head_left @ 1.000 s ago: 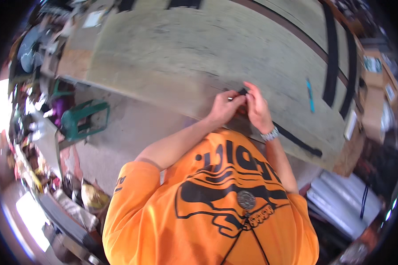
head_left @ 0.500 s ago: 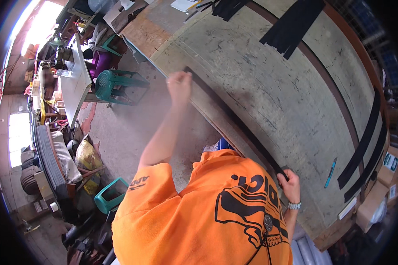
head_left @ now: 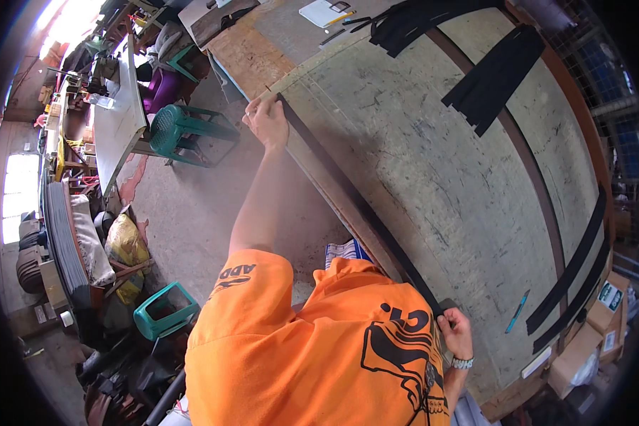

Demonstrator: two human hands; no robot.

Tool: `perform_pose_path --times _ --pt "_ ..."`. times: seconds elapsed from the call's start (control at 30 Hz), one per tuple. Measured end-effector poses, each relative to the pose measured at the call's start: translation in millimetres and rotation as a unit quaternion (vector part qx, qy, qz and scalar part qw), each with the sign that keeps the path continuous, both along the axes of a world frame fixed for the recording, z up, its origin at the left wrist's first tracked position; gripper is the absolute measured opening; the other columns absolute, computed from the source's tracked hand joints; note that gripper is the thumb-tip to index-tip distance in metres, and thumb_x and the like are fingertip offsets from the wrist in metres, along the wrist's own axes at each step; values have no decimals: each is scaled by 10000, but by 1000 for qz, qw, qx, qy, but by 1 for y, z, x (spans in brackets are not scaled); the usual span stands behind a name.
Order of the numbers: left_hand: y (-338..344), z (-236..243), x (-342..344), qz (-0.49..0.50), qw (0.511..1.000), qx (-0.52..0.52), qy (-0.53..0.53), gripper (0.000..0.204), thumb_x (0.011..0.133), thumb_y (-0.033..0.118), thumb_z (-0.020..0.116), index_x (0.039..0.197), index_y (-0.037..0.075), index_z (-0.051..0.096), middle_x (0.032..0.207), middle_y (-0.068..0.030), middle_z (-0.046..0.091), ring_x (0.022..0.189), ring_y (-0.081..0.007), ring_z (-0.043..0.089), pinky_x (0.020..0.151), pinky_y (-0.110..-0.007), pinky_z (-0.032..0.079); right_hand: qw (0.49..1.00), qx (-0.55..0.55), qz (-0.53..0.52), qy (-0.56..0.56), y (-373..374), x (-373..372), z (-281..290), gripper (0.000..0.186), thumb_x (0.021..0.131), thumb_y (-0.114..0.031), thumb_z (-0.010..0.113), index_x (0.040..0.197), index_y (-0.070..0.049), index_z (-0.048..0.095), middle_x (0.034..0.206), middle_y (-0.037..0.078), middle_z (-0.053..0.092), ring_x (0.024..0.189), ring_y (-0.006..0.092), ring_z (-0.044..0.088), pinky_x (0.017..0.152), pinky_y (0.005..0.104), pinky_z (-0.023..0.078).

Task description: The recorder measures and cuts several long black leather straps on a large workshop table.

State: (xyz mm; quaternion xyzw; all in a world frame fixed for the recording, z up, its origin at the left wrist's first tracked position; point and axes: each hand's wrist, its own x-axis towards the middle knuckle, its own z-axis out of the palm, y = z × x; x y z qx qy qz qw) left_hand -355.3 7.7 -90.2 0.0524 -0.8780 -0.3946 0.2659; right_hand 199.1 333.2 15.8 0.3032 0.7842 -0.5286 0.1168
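Long, narrow, flat black strip of pliable-looking material [head_left: 394, 248]: located along the near edge of the broad, scuffed grey worktable [head_left: 412, 121]; long axis ran slantwise, from far left to near right, roughly parallel to that edge; it appeared straight between its two ends; whether its middle rested on the surface or hung just above could not be told.

Left hand, bare [head_left: 268, 124]: at the strip's far end, arm extended, over the table's edge; fingers curled together, apparently pinching that end; the strip led away from it toward the torso and the right.

Right hand, bare, with a silver-coloured metal watch at the wrist [head_left: 456, 334]: at the strip's near end, close beside the torso; thumb and fingers drawn together on that end; the strip led away from it to the far left.

Nearness: each hand was at its own end; the right was nearer the slim teal cutter [head_left: 518, 312], which lay apart on the tabletop.
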Motion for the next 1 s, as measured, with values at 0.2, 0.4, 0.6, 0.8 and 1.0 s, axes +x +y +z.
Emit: perform_pose_path --times 0.2,0.4,0.6,0.8,1.0 --pt "-11 -1 9 70 993 -94 -28 226 898 341 719 1096 265 796 1338 -109 566 1278 -337 417 1069 -454 388 991 -69 -88 -67 -3 -1 18 92 952 -57 684 925 -10 609 686 -30 580 581 36 519 515 222 402" --pt "16 -16 6 37 981 -184 -38 302 914 392 703 1136 201 775 1298 -210 592 1240 -406 471 971 -495 478 996 73 -58 2 -8 20 18 164 907 -50 720 829 -34 577 654 -52 476 604 57 416 541 250 378" --pt "-128 -77 -93 145 677 -714 105 564 1018 596 383 1036 148 726 793 -240 672 700 -400 686 592 -556 502 999 -10 -48 -12 15 35 7 262 952 -250 720 873 -8 660 650 36 502 600 118 446 548 312 390" --pt "-57 -56 -92 6 946 -322 -44 419 913 531 597 1135 230 786 1067 -97 763 1092 -318 621 983 -514 405 964 -99 -248 -19 -25 103 -1 247 946 -245 732 914 -3 692 787 33 654 696 101 566 603 285 455" --pt "-54 -50 -70 -18 941 -337 -26 385 934 456 581 1138 200 783 1087 -92 752 1162 -257 585 1013 -469 341 972 37 -228 -41 -15 108 -4 215 966 -217 698 942 -5 672 796 31 674 684 96 556 602 311 456"
